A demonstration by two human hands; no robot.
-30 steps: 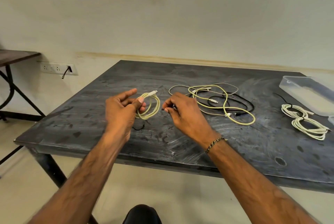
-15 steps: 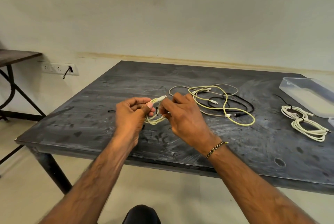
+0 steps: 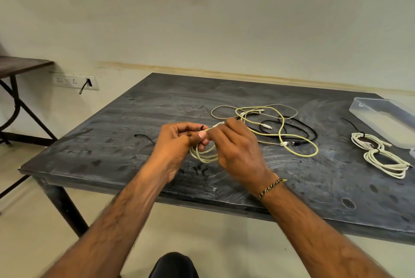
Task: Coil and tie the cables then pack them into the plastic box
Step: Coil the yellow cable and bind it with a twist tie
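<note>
Hands (image 3: 202,143) closed together on coil (image 3: 203,155); box (image 3: 386,120) empty

— What sort of place is shown?

— A bare workroom or plain utility room is suggested; nothing homely is seen. A dark, scuffed table (image 3: 224,98) is set under the hands, its top marked with pale scratches; a plain painted wall (image 3: 202,19) is seen beyond the hands, stained in spots.

— What else points that way?

— A white socket strip (image 3: 74,81) is fixed low on the wall, far to the left of the left hand (image 3: 177,143), with a short black lead plugged in; a second dark table (image 3: 20,67) on metal legs is placed further left; a pale bare floor (image 3: 33,221) is seen below the forearms.
</note>
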